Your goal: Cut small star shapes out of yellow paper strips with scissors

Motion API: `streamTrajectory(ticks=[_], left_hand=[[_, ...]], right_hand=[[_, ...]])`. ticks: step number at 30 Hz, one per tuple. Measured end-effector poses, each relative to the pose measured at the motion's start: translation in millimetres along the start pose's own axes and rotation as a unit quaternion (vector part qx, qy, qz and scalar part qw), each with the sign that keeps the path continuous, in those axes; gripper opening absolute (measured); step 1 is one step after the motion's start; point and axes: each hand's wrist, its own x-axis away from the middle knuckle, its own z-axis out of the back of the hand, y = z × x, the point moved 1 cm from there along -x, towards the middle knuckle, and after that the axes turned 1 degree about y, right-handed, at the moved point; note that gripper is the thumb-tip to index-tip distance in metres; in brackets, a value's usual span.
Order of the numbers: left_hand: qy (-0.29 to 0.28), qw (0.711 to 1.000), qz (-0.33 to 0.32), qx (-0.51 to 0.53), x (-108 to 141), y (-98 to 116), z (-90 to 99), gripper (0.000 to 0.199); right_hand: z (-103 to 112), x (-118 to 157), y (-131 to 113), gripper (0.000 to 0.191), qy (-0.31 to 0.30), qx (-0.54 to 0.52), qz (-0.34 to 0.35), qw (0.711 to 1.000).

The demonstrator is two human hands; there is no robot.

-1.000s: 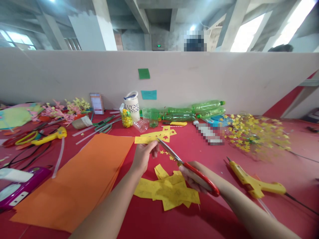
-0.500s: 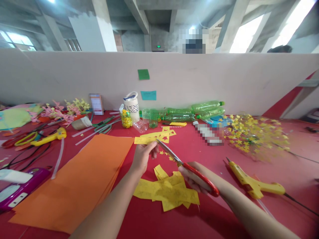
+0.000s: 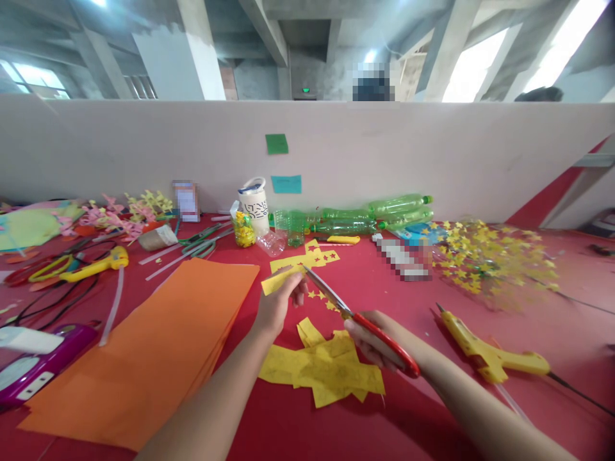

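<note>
While the left grip (image 3: 280,302) pinches a yellow paper strip (image 3: 277,282), the right grip (image 3: 372,344) clasps red-handled scissors (image 3: 358,318) pointing toward it.

The 2 forearms (image 3: 218,378) converge, left hand (image 3: 283,298) pinching ahead, right hand (image 3: 385,324) curled lower.

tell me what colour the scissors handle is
Red, as far as the scissors handle shows; best seen in the head view.

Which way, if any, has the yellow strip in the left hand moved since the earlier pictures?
Yes: the yellow strip has tilted, its left end dropping from beside the far right corner of the orange paper to lower in view.
</note>
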Motion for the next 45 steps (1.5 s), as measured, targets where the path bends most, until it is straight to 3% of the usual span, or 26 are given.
streamTrajectory(ticks=[4, 13, 20, 26, 31, 45], left_hand=[[0.003, 0.998, -0.065, -0.024, 7.1, 6.9, -7.8, 0.027], [0.016, 0.995, -0.090, -0.051, 19.9, 9.1, -19.5, 0.028], [0.018, 0.995, -0.091, -0.035, 21.2, 8.5, -22.9, 0.030], [0.031, 0.999, -0.027, -0.010, 17.5, 5.3, -19.3, 0.031], [0.022, 1.000, -0.015, -0.001, 17.6, 2.8, -19.1, 0.031], [0.019, 0.996, -0.077, -0.042, 23.3, 4.1, -24.6, 0.034]], right_hand=[[-3.3, -1.5, 5.6, 0.045, 0.007, -0.002, -0.001, 1.000], [-13.2, -0.3, -0.3, 0.042, 0.004, -0.027, -0.010, 1.000], [-13.6, -0.1, -0.1, 0.042, -0.002, -0.033, 0.003, 0.999], [-12.7, 0.2, 1.3, 0.040, 0.006, -0.026, -0.018, 0.999], [-13.0, 0.0, 0.6, 0.039, 0.004, -0.031, -0.016, 0.999], [-22.4, -1.0, -2.3, 0.052, 0.027, -0.028, -0.059, 0.997]])
